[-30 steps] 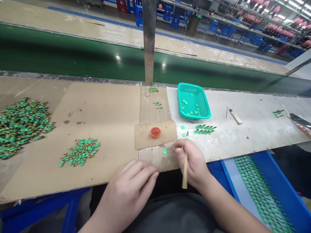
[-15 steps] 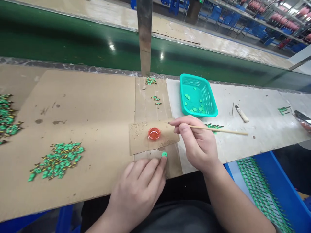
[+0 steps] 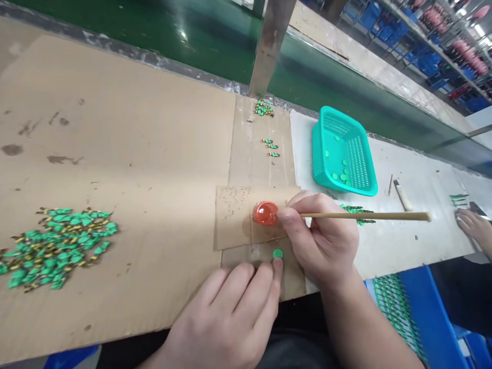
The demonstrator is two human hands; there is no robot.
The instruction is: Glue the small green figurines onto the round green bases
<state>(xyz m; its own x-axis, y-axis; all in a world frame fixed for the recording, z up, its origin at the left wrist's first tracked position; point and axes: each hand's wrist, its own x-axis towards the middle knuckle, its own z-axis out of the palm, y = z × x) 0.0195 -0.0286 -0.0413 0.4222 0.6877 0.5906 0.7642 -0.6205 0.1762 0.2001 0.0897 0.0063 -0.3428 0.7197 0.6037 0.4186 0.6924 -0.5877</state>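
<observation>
While the left hand [image 3: 234, 307] is pressing one finger on the disc [image 3: 278, 253] near the cup [image 3: 260, 221], grasping nothing, the right hand [image 3: 326, 238], fingers pinching the brush [image 3: 369, 216], is now bringing its tip to the cup; work is apparently shifting there.

I can read no word, number, brand or sign — the faint marks on the green disc [image 3: 278, 253] that my left hand [image 3: 234, 312] touches are too small to make out, and the background racks [image 3: 423, 37] — blurred and distant — give me no legible lettering.
</observation>
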